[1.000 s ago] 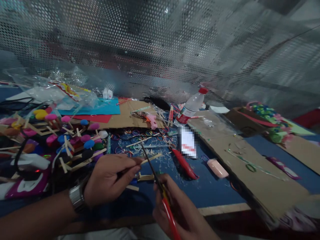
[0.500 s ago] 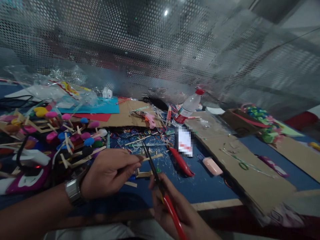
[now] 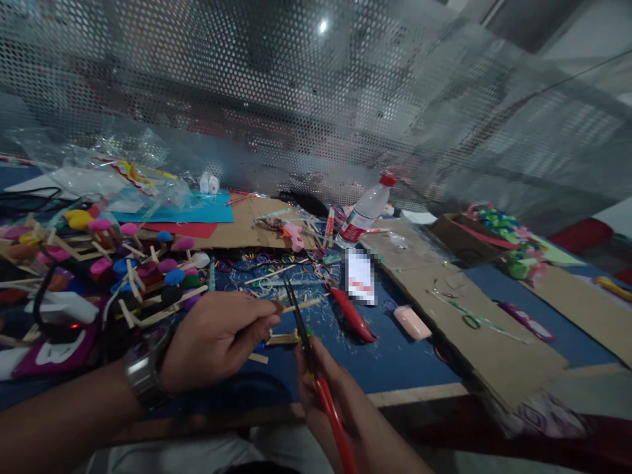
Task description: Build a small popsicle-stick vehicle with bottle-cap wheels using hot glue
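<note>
Between its thumb and index finger, my left hand (image 3: 222,339) pinches one end of a thin wooden stick (image 3: 309,305). The stick points right, across the blades of the scissors (image 3: 330,415). My right hand (image 3: 328,395) is wrapped round these red-handled scissors, whose dark blades point up and away, slightly apart. A small piece built of wooden sticks (image 3: 282,339) lies just below the held stick. A short stick offcut (image 3: 259,358) rests on the blue table (image 3: 345,368). A red curved object (image 3: 353,316) lies right of the blades.
Colourful clay-topped sticks (image 3: 133,270) and a purple-and-white power strip (image 3: 59,342) crowd the left. A bottle with a red cap (image 3: 368,210) stands tilted at the back. Cardboard (image 3: 498,349) and a pale pink case (image 3: 412,322) lie on the right. A perforated metal screen (image 3: 247,85) rises behind.
The camera view has shifted slightly, so the table things sit a little further left. Both hands keep their holds; the scissor blades look closer together around the stick.
</note>
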### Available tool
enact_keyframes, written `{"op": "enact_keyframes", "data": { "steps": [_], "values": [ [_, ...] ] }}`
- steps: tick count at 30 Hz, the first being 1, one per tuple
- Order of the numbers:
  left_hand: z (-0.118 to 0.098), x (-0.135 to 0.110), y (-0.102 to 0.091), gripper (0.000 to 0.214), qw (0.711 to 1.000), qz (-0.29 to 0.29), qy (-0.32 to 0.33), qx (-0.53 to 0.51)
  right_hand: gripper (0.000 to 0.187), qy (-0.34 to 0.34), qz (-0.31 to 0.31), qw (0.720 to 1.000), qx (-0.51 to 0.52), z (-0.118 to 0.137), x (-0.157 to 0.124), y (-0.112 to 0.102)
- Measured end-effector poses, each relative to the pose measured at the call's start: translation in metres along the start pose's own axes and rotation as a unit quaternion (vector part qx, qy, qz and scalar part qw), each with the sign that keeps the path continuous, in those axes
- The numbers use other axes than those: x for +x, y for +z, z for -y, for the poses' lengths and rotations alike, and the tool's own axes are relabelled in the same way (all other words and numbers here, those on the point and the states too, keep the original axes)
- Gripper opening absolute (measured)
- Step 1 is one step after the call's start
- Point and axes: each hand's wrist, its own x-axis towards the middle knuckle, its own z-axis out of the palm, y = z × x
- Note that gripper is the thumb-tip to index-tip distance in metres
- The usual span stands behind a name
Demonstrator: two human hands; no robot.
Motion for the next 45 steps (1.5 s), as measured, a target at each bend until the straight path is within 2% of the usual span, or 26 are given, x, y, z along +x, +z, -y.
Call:
{"op": "enact_keyframes", "data": {
  "steps": [4,9,12,14,16,19,23,28,31,35,37,42,45],
  "values": [
    [-0.004,0.003,-0.002,0.021,0.992,-0.004,0.071,0.105,0.066,-0.012,0.022,1.000,0.008,0.031,-0.029,-0.008],
    [-0.008,0.005,-0.003,0.025,0.984,0.014,0.141,0.112,0.082,-0.020,0.051,0.998,0.007,0.064,-0.046,-0.009],
    [-0.010,0.006,-0.003,0.027,0.979,0.012,0.165,0.119,0.068,-0.011,0.075,0.997,0.020,0.069,-0.041,-0.005],
    [-0.011,0.006,-0.002,0.028,0.978,0.011,0.170,0.123,0.052,-0.017,0.062,0.998,0.023,0.066,-0.038,-0.004],
    [-0.012,0.006,-0.001,0.027,0.979,0.010,0.168,0.118,0.045,-0.044,0.042,0.998,0.009,0.061,-0.037,-0.003],
    [-0.013,0.007,0.001,0.025,0.981,0.018,0.156,0.110,0.046,-0.075,0.032,0.996,-0.017,0.053,-0.036,-0.005],
    [-0.016,0.006,0.001,0.022,0.989,0.020,0.113,0.093,0.044,-0.084,0.032,0.996,-0.015,0.047,-0.033,-0.004],
    [-0.023,0.005,-0.002,0.030,0.997,0.070,0.020,0.035,0.044,-0.061,0.042,0.997,0.010,0.053,-0.035,-0.002],
    [-0.026,0.005,-0.004,0.032,0.995,0.101,-0.004,0.009,0.047,-0.038,0.060,0.996,0.051,0.057,-0.036,-0.001],
    [-0.030,0.004,-0.009,0.031,0.990,0.139,-0.038,-0.007,0.062,-0.001,0.073,0.993,0.098,0.056,-0.038,0.002],
    [-0.034,0.004,-0.013,0.031,0.986,0.157,-0.058,-0.023,0.062,-0.003,0.076,0.992,0.104,0.053,-0.040,0.003],
    [-0.044,0.011,-0.018,0.033,0.983,0.167,-0.065,-0.045,0.055,-0.059,0.062,0.991,0.105,0.047,-0.042,0.004],
    [-0.049,0.014,-0.019,0.035,0.984,0.159,-0.064,-0.049,0.050,-0.067,0.078,0.989,0.110,0.048,-0.044,0.004]
  ]
}}
